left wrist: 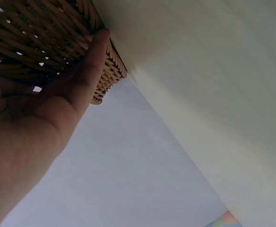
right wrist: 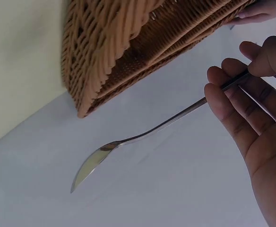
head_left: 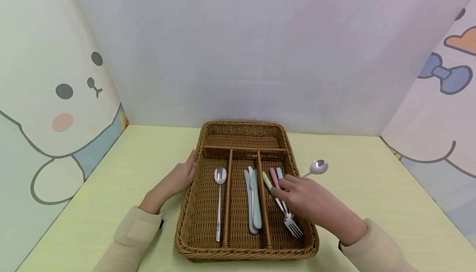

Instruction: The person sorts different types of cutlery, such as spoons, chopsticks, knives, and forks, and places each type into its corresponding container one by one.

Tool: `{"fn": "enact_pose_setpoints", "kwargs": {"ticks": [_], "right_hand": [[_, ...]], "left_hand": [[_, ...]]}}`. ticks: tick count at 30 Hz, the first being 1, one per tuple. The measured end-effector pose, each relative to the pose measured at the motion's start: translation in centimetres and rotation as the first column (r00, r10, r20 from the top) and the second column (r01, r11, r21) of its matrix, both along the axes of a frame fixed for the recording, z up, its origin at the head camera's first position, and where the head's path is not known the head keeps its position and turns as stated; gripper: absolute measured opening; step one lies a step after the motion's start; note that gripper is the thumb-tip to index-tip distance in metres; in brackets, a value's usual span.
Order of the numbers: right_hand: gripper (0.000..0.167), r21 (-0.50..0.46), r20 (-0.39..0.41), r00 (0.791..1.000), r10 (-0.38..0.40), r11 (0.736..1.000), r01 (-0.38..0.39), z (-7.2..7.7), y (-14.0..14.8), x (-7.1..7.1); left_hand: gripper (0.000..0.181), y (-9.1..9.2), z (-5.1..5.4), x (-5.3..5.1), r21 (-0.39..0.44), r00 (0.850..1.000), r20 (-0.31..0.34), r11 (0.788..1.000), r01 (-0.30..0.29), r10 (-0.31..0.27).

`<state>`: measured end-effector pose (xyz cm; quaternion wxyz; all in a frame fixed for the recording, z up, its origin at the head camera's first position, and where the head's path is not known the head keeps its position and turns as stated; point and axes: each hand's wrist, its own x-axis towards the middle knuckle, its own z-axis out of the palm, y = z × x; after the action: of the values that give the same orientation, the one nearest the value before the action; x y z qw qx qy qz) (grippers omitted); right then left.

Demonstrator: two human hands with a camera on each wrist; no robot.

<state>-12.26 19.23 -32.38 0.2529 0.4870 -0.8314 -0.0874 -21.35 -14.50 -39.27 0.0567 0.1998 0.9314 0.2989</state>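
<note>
A brown wicker basket (head_left: 245, 255) with dividers stands on the table. My left hand (head_left: 177, 180) rests against its left outer wall, fingers extended along the weave in the left wrist view. Over the right compartment, my right hand (head_left: 306, 197) pinches the handle of a metal spoon (right wrist: 161, 125) between thumb and fingertips. That spoon's bowl (head_left: 319, 167) sticks out past the basket's right rim. Beneath this hand lie forks (head_left: 293, 225) with green, pink and blue handles, partly hidden. Several knives (head_left: 256, 206) occupy the middle compartment. Another long-handled metal spoon (head_left: 220, 176) lies in the left one.
A crosswise divider (head_left: 245, 153) marks off the basket's back compartment. The pale yellow-green table (head_left: 357, 156) extends on both sides. A plain light wall (head_left: 238, 57) rises behind, with cartoon-printed panels (head_left: 44, 69) at the sides.
</note>
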Motion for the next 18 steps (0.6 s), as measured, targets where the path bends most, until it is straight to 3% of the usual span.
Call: {"fn": "enact_pose_setpoints", "kwargs": {"ticks": [8, 18], "right_hand": [[0.028, 0.14, -0.032, 0.999, 0.022, 0.99, -0.017, 0.8, -3.2, 0.1], [0.032, 0.263, -0.023, 0.995, 0.1, 0.961, -0.09, 1.5, -6.6, 0.5]], "left_hand": [[0.054, 0.0, 0.1, 0.1, -0.007, 1.0, -0.002, 1.0, -0.007, 0.007], [0.053, 0.1, 0.3, 0.2, -0.002, 1.0, -0.016, 1.0, 0.0, 0.0]]}}
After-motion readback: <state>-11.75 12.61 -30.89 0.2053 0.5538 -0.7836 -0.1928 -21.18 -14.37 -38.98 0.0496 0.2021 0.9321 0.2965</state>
